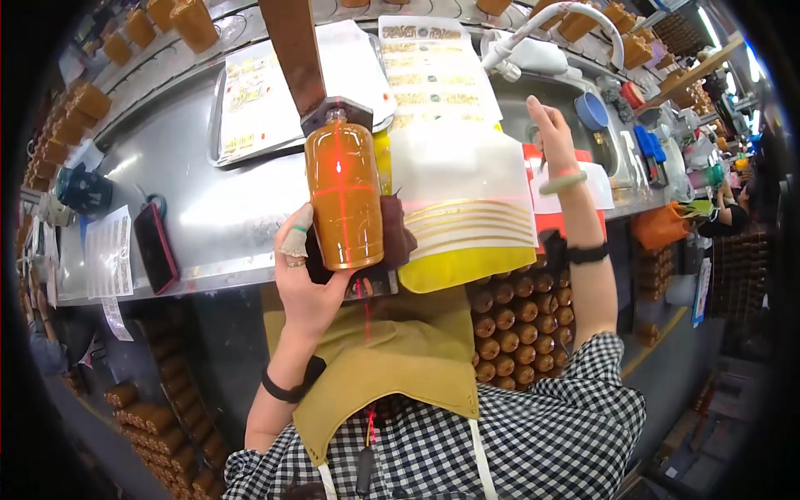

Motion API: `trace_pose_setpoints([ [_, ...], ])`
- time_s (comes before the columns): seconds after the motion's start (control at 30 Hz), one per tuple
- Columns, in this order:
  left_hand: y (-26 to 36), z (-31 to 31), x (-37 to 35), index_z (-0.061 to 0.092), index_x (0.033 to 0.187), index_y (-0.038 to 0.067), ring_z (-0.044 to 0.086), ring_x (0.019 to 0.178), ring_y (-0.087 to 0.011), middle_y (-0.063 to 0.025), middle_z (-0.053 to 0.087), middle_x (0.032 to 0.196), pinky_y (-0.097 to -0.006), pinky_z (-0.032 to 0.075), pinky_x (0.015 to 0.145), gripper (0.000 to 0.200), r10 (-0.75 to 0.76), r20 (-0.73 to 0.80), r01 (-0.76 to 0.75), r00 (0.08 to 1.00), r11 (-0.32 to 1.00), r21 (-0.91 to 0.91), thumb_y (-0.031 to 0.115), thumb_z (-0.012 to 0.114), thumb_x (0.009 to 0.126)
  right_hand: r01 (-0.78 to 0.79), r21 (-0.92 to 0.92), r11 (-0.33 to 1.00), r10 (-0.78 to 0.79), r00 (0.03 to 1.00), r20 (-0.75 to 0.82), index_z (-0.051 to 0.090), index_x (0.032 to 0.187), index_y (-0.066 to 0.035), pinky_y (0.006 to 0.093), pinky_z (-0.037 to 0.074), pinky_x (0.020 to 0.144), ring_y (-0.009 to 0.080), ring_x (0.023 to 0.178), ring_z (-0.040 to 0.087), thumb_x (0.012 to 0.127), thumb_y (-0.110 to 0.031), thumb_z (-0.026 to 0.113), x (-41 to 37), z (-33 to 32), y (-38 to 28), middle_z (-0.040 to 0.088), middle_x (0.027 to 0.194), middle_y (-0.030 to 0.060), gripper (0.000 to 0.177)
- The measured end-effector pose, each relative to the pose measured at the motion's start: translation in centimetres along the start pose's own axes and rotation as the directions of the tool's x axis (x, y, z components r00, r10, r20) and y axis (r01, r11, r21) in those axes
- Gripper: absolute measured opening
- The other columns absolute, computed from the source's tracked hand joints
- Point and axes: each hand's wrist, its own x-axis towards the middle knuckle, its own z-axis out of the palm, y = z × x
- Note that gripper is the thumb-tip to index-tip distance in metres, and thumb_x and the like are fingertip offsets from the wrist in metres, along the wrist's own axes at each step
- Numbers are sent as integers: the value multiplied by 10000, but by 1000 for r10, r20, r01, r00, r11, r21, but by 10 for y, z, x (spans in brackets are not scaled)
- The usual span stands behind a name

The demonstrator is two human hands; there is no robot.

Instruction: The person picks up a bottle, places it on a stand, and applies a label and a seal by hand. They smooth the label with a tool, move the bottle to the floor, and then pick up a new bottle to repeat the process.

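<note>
My left hand (308,275) grips the lower end of a glossy brown ceramic bottle (343,225), with pale covers on some fingers. The bottle lies with its neck away from me, on a dark cloth (397,229) and against a wood-and-metal stand (298,58). A red laser cross falls on it. My right hand (554,137) is raised by the sink edge, fingers stretched out; a small dark bit beside the palm is too small to make out. Below it lie a red sheet (546,223) and white paper. Between my hands, a sheet with gold curved stripes (471,223) rests on a yellow pad (467,265).
A metal tray (218,125) with decal sheets stands at the back left. A phone (156,248) and a printed sheet (110,250) lie on the left. A white faucet (575,12) arches over the sink (621,158) holding a blue bowl (592,110). Brown bottles are stacked beneath the table.
</note>
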Motion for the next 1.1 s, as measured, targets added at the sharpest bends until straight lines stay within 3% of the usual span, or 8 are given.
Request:
trace_pose_setpoints([
  [0.13,2,-1,-2,561,1408,-3,584,1260,-309,-154,616,1349,-401,464,1067,770,-34,-6,34,999,999,14,42,881,709,-355,-141,924,364,930,49,602,906,-46,316,424,498,131,573,500,967,-350,704,103,-36,51,524,740,19,326],
  [0.4,-3,-6,0,579,1406,33,613,1227,-312,-149,600,1363,-408,496,1035,794,-25,-3,26,1000,999,28,33,881,671,-542,270,796,552,833,44,657,1049,31,342,547,612,217,682,630,996,-38,490,151,-11,83,667,878,119,189],
  [0.47,-4,-6,0,586,1398,28,617,1223,-305,-147,600,1365,-403,498,1035,781,-4,-20,4,1000,1000,20,24,874,672,-302,266,915,143,862,487,673,1165,50,306,550,686,195,761,654,1002,-74,557,122,12,37,701,934,113,235],
  [0.6,-3,-7,0,591,1397,33,618,1221,-300,-141,604,1365,-399,498,1036,789,-30,-11,30,999,1000,5,29,883,664,33,-166,986,48,886,462,716,1099,38,314,548,747,200,811,677,913,-269,761,98,63,15,716,959,102,362],
  [0.67,-3,-7,-1,597,1394,42,618,1218,-302,-137,606,1363,-398,499,1034,797,-44,-11,44,999,999,2,34,893,654,252,-653,714,-57,951,305,717,1060,42,389,555,826,291,903,717,798,-433,843,89,77,8,752,982,127,557],
  [0.83,-6,-8,-1,602,1394,50,617,1202,-309,-141,611,1350,-403,500,1022,804,-24,-20,25,1000,1000,16,44,899,648,195,-817,542,-42,978,205,616,1339,59,373,524,1012,311,1131,689,650,-500,934,131,54,32,694,1269,210,943],
  [1.0,-11,-8,-4,568,1429,20,591,1174,-347,-145,624,1304,-435,481,1011,819,-8,5,7,1000,996,87,78,891,678,162,-718,677,157,921,357,739,1163,51,338,531,907,214,954,705,757,-313,903,153,26,46,765,1044,143,570],
  [1.1,-10,-12,-5,536,1445,13,568,1207,-378,-164,632,1315,-464,445,1065,826,-70,54,67,996,996,59,113,889,705,290,-883,369,108,930,351,789,961,-51,379,551,816,267,827,721,734,-393,859,148,16,24,774,913,133,416],
])
